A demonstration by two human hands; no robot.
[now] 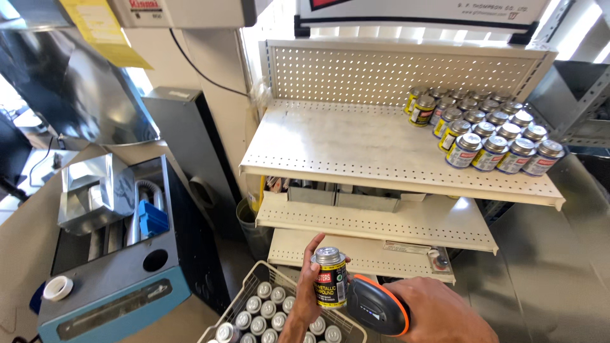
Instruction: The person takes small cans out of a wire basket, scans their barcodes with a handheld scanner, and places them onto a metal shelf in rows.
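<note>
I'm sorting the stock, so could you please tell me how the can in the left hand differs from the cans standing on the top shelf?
The held can is alone, lifted in the left hand beside a black and orange scanner in the right hand; the shelf cans stand grouped in rows on the top shelf. The held can's label is mostly black and yellow; the shelf cans' labels look paler, with blue. Both have round silver lids and stand upright.

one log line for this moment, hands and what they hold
left hand: holds small can over basket | right hand: holds handheld scanner beside can | top shelf: cans at right
</note>
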